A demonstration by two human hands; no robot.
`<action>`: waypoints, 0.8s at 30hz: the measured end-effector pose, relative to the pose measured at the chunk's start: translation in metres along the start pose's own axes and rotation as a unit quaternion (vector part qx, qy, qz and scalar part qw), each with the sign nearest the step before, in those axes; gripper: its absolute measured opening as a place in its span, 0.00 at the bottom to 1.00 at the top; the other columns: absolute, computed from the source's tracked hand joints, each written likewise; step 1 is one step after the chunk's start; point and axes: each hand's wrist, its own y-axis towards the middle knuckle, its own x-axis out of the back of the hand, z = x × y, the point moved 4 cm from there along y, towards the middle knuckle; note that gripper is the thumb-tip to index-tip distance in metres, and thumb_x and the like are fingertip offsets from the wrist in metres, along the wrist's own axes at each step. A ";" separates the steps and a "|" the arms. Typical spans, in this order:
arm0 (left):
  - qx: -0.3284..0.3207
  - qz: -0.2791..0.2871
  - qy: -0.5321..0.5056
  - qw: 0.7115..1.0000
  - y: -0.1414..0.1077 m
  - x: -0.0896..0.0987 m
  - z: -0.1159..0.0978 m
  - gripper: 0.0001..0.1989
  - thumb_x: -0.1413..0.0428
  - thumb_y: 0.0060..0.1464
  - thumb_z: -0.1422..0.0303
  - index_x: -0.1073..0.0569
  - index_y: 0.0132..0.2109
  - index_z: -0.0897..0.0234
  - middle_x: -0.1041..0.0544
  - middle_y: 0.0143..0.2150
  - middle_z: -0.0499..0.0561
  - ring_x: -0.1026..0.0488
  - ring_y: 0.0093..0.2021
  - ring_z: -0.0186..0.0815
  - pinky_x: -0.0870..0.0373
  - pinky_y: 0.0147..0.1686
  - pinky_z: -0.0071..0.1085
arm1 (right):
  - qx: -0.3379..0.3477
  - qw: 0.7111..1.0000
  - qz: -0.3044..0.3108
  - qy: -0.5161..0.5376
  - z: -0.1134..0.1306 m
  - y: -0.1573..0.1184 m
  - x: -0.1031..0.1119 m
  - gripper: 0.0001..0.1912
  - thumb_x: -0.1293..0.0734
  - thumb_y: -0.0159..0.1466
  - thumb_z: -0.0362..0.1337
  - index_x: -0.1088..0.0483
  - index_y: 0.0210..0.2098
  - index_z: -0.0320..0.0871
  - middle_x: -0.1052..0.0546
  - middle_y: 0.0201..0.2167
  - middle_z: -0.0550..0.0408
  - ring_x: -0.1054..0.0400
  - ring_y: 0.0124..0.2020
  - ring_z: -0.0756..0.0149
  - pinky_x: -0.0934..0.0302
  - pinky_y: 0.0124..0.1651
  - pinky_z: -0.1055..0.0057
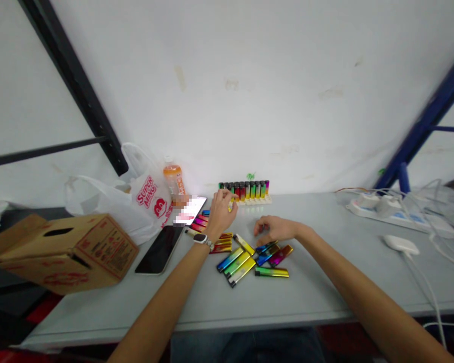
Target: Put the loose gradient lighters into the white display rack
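Lighters (239, 265) lie loose on the grey table (318, 297); the left hand (224, 207) pinches 1 yellow lighter (230, 205) at the white rack (264, 200). The right hand (274, 229) curls near the loose ones, its grip unclear.

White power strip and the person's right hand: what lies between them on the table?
Nothing lies there: the head view shows only bare grey tabletop between the right hand and the power strip.

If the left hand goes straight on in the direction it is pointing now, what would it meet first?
Most likely the row of upright lighters in the white rack, just beyond the left hand; depth is unclear, so I cannot tell whether they touch.
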 end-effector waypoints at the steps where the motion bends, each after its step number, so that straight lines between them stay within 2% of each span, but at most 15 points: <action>1: 0.000 0.001 -0.010 1.000 -0.005 0.001 -0.003 0.12 0.49 0.59 0.72 0.26 0.48 0.63 0.32 0.49 0.56 0.34 0.53 0.43 0.35 0.57 0.41 | 0.003 1.000 0.002 0.010 0.000 -0.003 0.002 0.18 0.24 0.49 0.43 0.20 0.38 0.46 0.23 0.36 0.55 0.30 0.37 0.61 0.37 0.42 0.68; 3: 0.000 0.007 -0.027 1.000 -0.013 0.001 -0.007 0.11 0.49 0.60 0.72 0.26 0.47 0.63 0.31 0.49 0.56 0.33 0.54 0.42 0.34 0.57 0.41 | 0.006 1.000 0.006 0.013 0.000 -0.009 0.003 0.21 0.23 0.48 0.45 0.20 0.40 0.47 0.24 0.38 0.54 0.31 0.39 0.59 0.37 0.43 0.67; 6: -0.003 0.021 -0.044 0.999 -0.018 0.000 -0.013 0.10 0.49 0.61 0.72 0.25 0.46 0.62 0.31 0.48 0.56 0.33 0.54 0.42 0.34 0.58 0.40 | 0.002 0.999 -0.009 -0.037 0.001 -0.017 -0.004 0.21 0.22 0.48 0.47 0.21 0.40 0.49 0.27 0.41 0.53 0.32 0.44 0.56 0.39 0.50 0.62; 10: 0.009 0.054 -0.057 0.997 -0.028 0.003 -0.027 0.11 0.50 0.63 0.67 0.25 0.47 0.62 0.29 0.51 0.56 0.32 0.56 0.42 0.35 0.60 0.42 | 0.009 0.991 -0.104 -0.080 0.000 -0.017 -0.021 0.15 0.26 0.56 0.47 0.24 0.39 0.47 0.30 0.44 0.52 0.35 0.50 0.56 0.46 0.57 0.55; 12: 0.021 0.084 -0.045 0.995 -0.044 0.008 -0.040 0.14 0.52 0.65 0.62 0.25 0.50 0.61 0.29 0.56 0.57 0.33 0.59 0.43 0.36 0.62 0.45 | 0.015 0.985 -0.153 -0.084 -0.002 -0.014 -0.027 0.14 0.28 0.60 0.47 0.26 0.41 0.46 0.31 0.46 0.51 0.36 0.51 0.56 0.46 0.57 0.56; 15: 0.029 0.135 0.008 0.990 -0.081 0.014 -0.062 0.20 0.54 0.66 0.56 0.28 0.58 0.56 0.34 0.65 0.57 0.39 0.66 0.47 0.41 0.65 0.49 | 0.009 0.975 -0.191 -0.109 -0.002 -0.009 -0.026 0.15 0.31 0.63 0.48 0.27 0.44 0.45 0.31 0.47 0.49 0.36 0.52 0.56 0.46 0.56 0.56; 19: 0.030 0.184 0.064 0.980 -0.121 0.011 -0.080 0.27 0.52 0.63 0.50 0.35 0.65 0.52 0.36 0.68 0.57 0.44 0.70 0.52 0.50 0.68 0.57 | -0.014 0.957 -0.250 -0.144 0.011 -0.019 -0.016 0.18 0.42 0.71 0.49 0.28 0.48 0.46 0.29 0.49 0.47 0.36 0.53 0.56 0.48 0.57 0.56; 21: 0.024 0.194 0.077 0.978 -0.124 0.005 -0.079 0.26 0.54 0.64 0.52 0.35 0.66 0.53 0.36 0.69 0.57 0.45 0.70 0.52 0.52 0.68 0.58 | -0.015 0.954 -0.252 -0.161 0.020 -0.034 -0.020 0.21 0.47 0.72 0.49 0.29 0.52 0.47 0.29 0.53 0.46 0.36 0.55 0.55 0.47 0.57 0.55; 24: 0.022 0.197 0.098 0.975 -0.113 -0.003 -0.071 0.24 0.58 0.67 0.59 0.34 0.65 0.56 0.35 0.68 0.57 0.43 0.70 0.51 0.51 0.67 0.58 | -0.006 0.955 -0.229 -0.187 0.031 -0.058 -0.040 0.25 0.47 0.72 0.53 0.34 0.60 0.49 0.33 0.60 0.43 0.40 0.61 0.52 0.49 0.60 0.54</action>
